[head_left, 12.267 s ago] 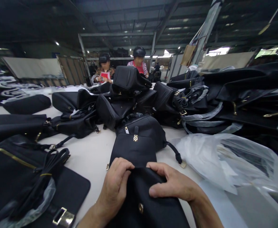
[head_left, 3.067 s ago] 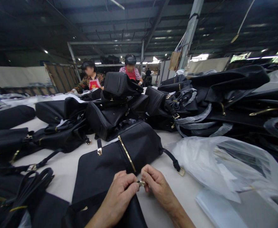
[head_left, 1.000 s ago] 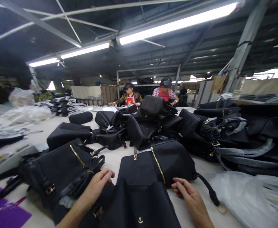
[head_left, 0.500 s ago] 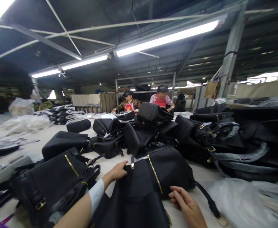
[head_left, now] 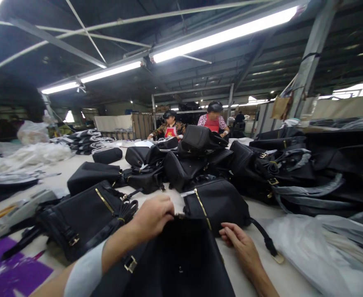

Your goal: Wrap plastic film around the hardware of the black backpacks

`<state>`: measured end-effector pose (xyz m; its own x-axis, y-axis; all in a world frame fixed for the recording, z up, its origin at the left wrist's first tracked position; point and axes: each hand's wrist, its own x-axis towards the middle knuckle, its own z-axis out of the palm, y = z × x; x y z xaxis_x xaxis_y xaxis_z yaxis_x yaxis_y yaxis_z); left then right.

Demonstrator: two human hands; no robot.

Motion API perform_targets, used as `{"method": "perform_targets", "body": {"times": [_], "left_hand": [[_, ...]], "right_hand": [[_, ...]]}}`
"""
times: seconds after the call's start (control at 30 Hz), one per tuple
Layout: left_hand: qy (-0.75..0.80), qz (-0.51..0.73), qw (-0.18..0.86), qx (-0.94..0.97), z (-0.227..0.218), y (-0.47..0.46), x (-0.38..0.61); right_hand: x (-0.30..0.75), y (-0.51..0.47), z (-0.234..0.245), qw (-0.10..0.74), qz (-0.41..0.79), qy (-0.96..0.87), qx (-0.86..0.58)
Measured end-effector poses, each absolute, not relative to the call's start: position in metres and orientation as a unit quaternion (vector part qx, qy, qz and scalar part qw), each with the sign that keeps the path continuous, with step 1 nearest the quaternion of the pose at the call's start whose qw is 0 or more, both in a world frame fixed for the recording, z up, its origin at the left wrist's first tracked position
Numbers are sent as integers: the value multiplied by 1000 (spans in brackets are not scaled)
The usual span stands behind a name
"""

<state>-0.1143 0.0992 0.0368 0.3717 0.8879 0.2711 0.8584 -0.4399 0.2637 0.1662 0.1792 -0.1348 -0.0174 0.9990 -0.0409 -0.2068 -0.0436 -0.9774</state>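
My left hand (head_left: 156, 212) is closed on the top edge of a black handbag (head_left: 181, 258) right in front of me. The bag's mouth gapes toward me, showing its dark inside, and a buckle (head_left: 131, 264) shows at its left. To the right of this bag, my right hand (head_left: 240, 243) hovers low over the table with fingers loosely curled and nothing visible in them. Just beyond both hands lies another black bag (head_left: 224, 202) with a gold zipper (head_left: 202, 208) and a strap trailing right.
More black bags are heaped ahead (head_left: 181, 171) and at right (head_left: 293, 165). A zippered bag (head_left: 85, 214) lies at left, beside purple plastic (head_left: 20, 268). Clear plastic wrap (head_left: 317, 251) covers the near right. Two people (head_left: 214, 119) work across the table (head_left: 85, 159).
My left hand has lifted the near bag's top edge toward me, so its mouth now faces me. My right hand has stayed nearly in place. The view has shifted slightly.
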Motion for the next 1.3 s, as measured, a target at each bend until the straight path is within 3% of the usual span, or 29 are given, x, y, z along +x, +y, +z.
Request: {"method": "perform_targets", "body": {"times": [0.13,0.27,0.33,0.5,0.67,0.8,0.93,1.1,1.3], "left_hand": [[444,102,-60,888,-18,41,-108],[445,93,-79,887,-63,28,-111],[441,92,-78,889,-66,30,-110],[437,110,-18,892,-49,20,-117],[483,341,162,790,-40,-10,-147],[556,486,319,593,-50,-26,-185],[526,492,490,491,-61,-34,-209],[416,509,516,549,-59,-41,-202],[362,491,542,577,-94,-35,-186]], "right_hand": [[158,166,-115,471,608,-441,-462],[140,132,-82,301,733,-476,-382],[133,119,-71,267,760,-478,-349],[127,112,-73,315,723,-480,-384],[134,107,-68,381,669,-491,-408],[133,101,-29,413,671,-478,-388],[127,101,26,479,631,-482,-375],[120,99,60,544,565,-521,-336],[123,93,20,496,532,-583,-362]]}}
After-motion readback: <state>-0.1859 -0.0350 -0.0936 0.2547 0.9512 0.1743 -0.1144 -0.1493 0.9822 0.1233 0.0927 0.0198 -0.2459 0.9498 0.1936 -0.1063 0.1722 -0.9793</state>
